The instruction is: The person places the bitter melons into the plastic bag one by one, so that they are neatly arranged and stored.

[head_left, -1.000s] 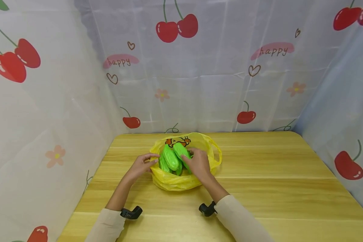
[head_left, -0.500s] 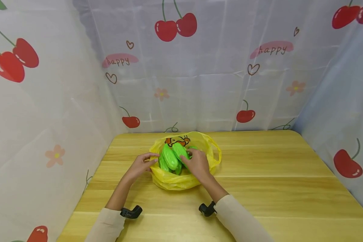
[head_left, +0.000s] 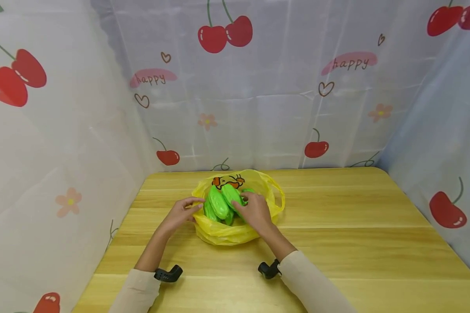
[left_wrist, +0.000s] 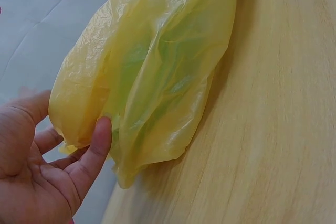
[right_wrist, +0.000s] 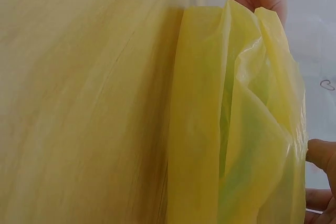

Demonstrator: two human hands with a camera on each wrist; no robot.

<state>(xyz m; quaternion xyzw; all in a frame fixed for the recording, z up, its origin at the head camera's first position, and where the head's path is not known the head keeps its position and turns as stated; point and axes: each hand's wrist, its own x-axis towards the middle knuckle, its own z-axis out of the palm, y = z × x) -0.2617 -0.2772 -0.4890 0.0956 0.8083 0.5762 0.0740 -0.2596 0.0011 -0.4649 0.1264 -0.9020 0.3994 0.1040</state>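
Observation:
A yellow plastic bag [head_left: 225, 237] with a cartoon face on its inner back side stands open-mouthed on the table. Several glossy, bumpy green vegetables that look like bitter melons [head_left: 218, 204] lie in it. My left hand [head_left: 180, 214] holds the bag's left rim, thumb on one side and fingers on the other, as the left wrist view shows at the bag's edge [left_wrist: 157, 77]. My right hand [head_left: 256, 212] reaches in over the right side, its thumb and fingers round a green bitter melon [head_left: 231, 194]. That one's lower end is hidden behind the hand.
The wooden table [head_left: 348, 243] extends to both sides and in front of the bag. A white cloth with printed cherries [head_left: 225, 34] hangs behind and on both sides. The bag's handle loop [head_left: 280, 195] stands out at its right.
Both hands stay nearly where they were. A bit of green behind the right fingers has come into view since one second ago. The head view has shifted slightly.

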